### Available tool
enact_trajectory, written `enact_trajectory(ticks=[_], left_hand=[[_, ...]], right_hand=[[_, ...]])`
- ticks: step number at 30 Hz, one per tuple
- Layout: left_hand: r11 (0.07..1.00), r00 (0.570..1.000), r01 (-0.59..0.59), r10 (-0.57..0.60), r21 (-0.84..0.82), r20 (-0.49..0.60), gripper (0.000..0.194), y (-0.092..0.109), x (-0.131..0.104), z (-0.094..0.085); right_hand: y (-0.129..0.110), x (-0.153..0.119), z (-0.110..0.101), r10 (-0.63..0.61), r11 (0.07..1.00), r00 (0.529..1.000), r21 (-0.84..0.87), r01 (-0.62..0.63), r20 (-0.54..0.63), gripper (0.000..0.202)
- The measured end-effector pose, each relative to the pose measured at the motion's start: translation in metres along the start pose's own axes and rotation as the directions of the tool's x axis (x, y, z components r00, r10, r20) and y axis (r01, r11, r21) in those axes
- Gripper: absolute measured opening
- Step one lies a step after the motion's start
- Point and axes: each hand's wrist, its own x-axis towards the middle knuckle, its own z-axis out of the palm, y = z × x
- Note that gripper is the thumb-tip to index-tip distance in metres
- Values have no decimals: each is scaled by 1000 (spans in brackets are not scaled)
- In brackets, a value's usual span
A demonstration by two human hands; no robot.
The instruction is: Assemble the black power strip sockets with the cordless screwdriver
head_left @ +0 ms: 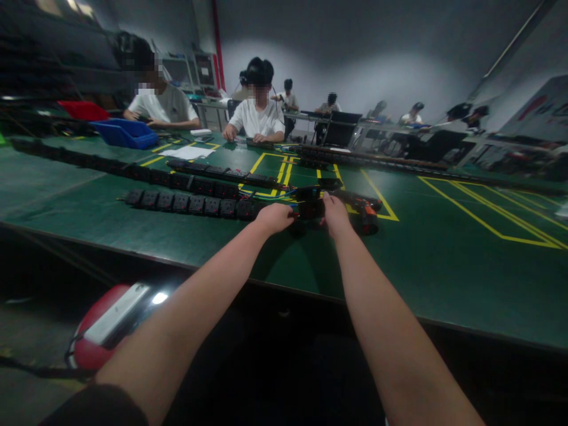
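Both hands meet over the green table (213, 236) at a black block-shaped part (311, 208). My left hand (276, 218) pinches its left side, where the near black socket strip (190, 204) ends. My right hand (335, 214) grips the part's right side, thumb on top. Thin blue and green wires (279, 194) run just behind my left hand. An orange and black power tool (368, 216) lies right of my right hand. Farther back is a longer black strip (133, 171), with a shorter strip (226, 173) behind it.
A blue bin (126, 134), a red bin (84, 110) and white paper (189, 152) are at the back left. Two people in white shirts sit across the table; several more are behind. Yellow tape outlines (479, 222) mark the tabletop. A red stool (95, 349) stands below left.
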Motion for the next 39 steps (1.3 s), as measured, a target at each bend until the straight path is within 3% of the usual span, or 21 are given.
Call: enact_trajectory(ticks=[5, 10, 13, 16, 30, 39], left_hand=[[997, 997, -24, 19, -70, -71, 27, -1, -4, -8], [1000, 964, -17, 13, -12, -266, 38, -2, -2, -6], [1000, 983, -24, 23, -5, -181, 49, -4, 3, 0], [999, 994, -46, 46, 1, -100, 48, -6, 6, 3], [997, 994, -72, 73, 13, -80, 50, -12, 10, 5], [996, 991, -84, 86, 22, -101, 50, -12, 7, 5]], right_hand=[[-1, -2, -1, 75, 997, 997, 25, -74, -27, 53], [-3, -6, 0, 145, 987, 989, 71, -142, -32, 51], [-6, -10, 0, 176, 980, 984, 99, -173, -18, 52], [-9, -12, -1, 199, 975, 980, 99, -197, -17, 49], [-9, -10, 2, 253, 951, 967, 193, -241, -40, 37], [-11, -5, -4, 426, 870, 903, 300, -392, -57, 25]])
